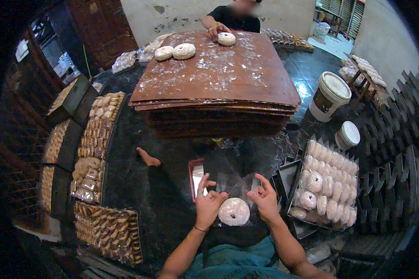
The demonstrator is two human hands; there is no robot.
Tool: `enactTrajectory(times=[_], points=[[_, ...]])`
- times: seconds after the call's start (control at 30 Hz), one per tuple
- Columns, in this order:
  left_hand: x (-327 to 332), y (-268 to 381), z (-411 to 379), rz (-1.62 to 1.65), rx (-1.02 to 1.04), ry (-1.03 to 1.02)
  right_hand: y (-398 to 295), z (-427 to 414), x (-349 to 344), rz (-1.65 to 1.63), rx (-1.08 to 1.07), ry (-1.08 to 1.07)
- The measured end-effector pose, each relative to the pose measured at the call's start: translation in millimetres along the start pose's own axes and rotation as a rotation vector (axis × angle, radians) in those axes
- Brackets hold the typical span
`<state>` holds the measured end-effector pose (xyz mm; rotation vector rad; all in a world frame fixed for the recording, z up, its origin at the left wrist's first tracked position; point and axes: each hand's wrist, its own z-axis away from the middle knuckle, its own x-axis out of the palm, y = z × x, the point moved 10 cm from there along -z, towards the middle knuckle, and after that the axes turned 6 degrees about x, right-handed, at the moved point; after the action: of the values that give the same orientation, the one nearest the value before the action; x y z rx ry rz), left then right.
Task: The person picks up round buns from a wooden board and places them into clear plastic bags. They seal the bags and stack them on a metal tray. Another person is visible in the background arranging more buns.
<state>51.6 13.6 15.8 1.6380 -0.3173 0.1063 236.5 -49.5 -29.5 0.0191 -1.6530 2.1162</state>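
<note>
Before my lap is a sugar-dusted ring doughnut (234, 211), lying in or on a clear plastic bag (233, 186). My left hand (208, 206) pinches the bag's left side between thumb and fingers. On the other side, my right hand (266, 201) grips the bag's right edge, index finger raised. The thin film spans the gap between both hands; its exact outline is hard to see. Just beyond my left hand lies a red-rimmed tray (192, 181) with a pale, shiny inside.
Ahead, a stack of brown boards (213, 80) carries powdered doughnuts (184, 51); a person's hand (217, 29) touches one. To my right are a tray of bagged doughnuts (330, 185) and white buckets (330, 96). Trays of packed pastries (106, 232) line the left. A bare foot (148, 157) shows.
</note>
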Motion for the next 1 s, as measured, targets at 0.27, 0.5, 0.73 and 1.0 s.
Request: enactTrajectory(times=[0.27, 0.5, 0.73, 1.0], points=[[1, 25, -24, -0.083, 0.081, -0.208, -100, 5, 16, 0.505, -0.383, -0.026], [-55, -34, 29, -0.345, -0.032, 0.157, -14, 28, 6, 0.725, -0.456, 0.232], [-58, -68, 56, 0.017, -0.287, 0.387, -16, 38, 17, 0.832, -0.468, 0.279], [-28, -71, 47, 0.279, -0.481, 0.003, 16, 0, 19, 0.375, -0.095, -0.286]])
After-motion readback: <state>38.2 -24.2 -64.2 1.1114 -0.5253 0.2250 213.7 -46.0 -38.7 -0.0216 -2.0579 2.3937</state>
